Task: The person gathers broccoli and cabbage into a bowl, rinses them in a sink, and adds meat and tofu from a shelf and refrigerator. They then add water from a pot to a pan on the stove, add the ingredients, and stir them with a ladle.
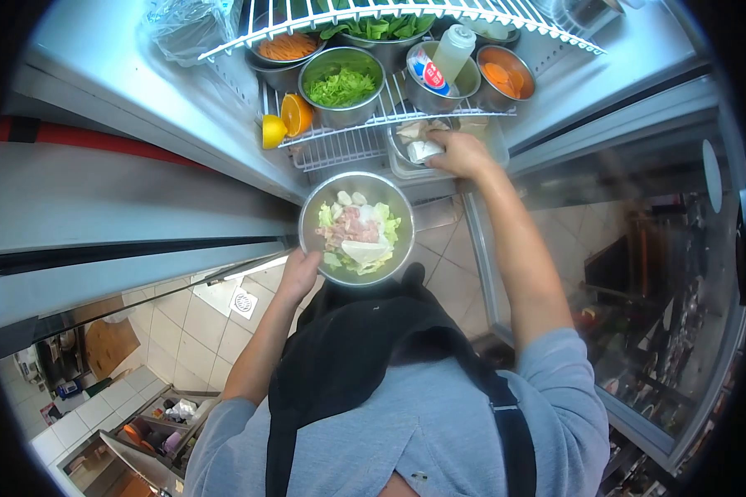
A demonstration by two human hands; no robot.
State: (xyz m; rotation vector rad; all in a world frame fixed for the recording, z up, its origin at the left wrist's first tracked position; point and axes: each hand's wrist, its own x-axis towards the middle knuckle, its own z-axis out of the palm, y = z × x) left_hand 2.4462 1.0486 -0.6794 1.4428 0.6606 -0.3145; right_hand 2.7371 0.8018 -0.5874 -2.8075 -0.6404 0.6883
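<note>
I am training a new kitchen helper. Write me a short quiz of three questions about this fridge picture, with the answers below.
1. True or false: the left hand holds the salad bowl by its rim.
2. Where does the right hand reach? A) the bowl of chopped greens B) the white pieces in the container on the lower shelf C) the squeeze bottle
3. Which cut fruits lie at the left edge of the wire shelf?

Key
1. True.
2. B.
3. A lemon half and an orange half.
</note>
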